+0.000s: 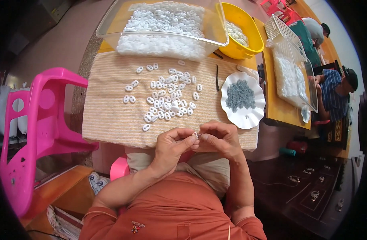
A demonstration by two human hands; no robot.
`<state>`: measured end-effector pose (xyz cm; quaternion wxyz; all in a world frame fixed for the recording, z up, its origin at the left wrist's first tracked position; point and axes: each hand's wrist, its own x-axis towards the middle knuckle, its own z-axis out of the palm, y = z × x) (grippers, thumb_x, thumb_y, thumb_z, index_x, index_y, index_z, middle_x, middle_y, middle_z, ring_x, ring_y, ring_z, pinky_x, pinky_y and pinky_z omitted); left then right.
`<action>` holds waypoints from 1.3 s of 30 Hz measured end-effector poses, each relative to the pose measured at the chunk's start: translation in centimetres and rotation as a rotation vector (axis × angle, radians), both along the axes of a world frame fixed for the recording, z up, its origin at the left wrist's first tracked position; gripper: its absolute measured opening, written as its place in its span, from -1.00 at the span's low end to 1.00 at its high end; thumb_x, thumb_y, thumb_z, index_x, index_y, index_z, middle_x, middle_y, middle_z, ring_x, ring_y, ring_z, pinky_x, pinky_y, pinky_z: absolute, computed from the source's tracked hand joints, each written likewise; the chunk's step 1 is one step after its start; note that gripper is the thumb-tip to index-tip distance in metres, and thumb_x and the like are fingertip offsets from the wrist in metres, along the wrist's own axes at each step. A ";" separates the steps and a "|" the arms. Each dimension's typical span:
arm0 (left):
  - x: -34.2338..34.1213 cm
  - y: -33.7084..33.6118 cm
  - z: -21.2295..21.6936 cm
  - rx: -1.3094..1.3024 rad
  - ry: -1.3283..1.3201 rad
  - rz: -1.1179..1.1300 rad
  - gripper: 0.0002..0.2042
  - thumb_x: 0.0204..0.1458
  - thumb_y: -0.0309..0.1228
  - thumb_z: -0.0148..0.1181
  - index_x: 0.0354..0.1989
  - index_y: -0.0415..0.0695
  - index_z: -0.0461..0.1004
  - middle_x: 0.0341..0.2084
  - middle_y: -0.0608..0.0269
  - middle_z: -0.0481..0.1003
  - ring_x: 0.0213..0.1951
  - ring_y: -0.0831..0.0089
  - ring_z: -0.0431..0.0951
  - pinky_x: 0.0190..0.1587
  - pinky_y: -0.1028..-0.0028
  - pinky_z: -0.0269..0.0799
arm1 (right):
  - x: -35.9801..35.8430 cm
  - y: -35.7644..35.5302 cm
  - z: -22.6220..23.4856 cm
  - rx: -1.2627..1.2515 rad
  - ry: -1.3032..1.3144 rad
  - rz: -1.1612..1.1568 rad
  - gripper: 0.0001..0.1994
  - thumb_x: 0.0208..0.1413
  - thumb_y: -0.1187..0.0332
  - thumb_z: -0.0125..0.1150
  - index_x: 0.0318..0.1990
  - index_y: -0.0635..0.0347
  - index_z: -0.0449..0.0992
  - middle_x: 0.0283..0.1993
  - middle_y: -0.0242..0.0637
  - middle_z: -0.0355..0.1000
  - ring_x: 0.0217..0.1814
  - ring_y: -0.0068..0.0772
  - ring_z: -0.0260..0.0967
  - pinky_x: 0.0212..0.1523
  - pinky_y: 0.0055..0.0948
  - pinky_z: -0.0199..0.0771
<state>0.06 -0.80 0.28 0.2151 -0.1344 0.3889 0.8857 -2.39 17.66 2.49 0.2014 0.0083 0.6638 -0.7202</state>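
Amply stocked clear bin (163,33): far edge of tabletop (107,100).
Loose white pieces (167,99): dozens left, centre.
Left hand (173,146): pinching small piece (195,135) over near edge, seemingly unfinished.
Right hand (223,140): pinching it too.
Yellow basin (241,53): far-right corner, perhaps finished ones.
Scalloped plate (243,119): right edge, gray bits (240,96) left.

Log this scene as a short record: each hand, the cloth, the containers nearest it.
Left hand: pinching a small white piece
Right hand: fingertips at that piece; grip unclear
Striped cloth: loose white two-holed pieces scattered on it
Clear bin: heaped white pieces
Yellow basin: pale pieces
White wavy-edged dish: gray-blue bits, near cloth's right edge
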 end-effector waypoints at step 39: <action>-0.3 -0.5 0.4 0.010 -0.066 0.092 -0.86 0.07 -0.60 0.16 -0.19 -0.26 0.45 -0.36 0.20 0.52 -0.33 0.49 0.56 -0.22 0.52 0.57 | -3.5 -1.4 -1.3 0.252 0.222 -0.161 -0.95 0.00 0.55 0.23 -0.38 0.31 0.48 -0.48 -0.47 0.44 -0.47 -0.76 0.31 -0.43 -0.73 0.30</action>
